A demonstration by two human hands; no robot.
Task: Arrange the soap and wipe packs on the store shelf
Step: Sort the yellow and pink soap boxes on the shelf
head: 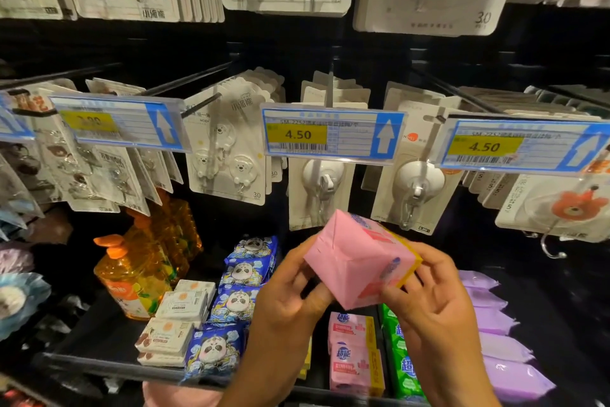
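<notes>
My 2 hands grip the pink soap pack (358, 258): the left hand (290, 296) curls round its lower left corner and the right hand (432, 291) pinches its right end. The pack is tilted in the air above the shelf (99, 337). Below it, by the front edge, pink packs (353, 370) lie just beside green packs (402, 363), with purple wipe packs (501, 347) farther right.

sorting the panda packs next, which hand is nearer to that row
Left. The left hand grips the pink soap pack right beside the panda packs; the right hand holds its far side, farther off.
</notes>
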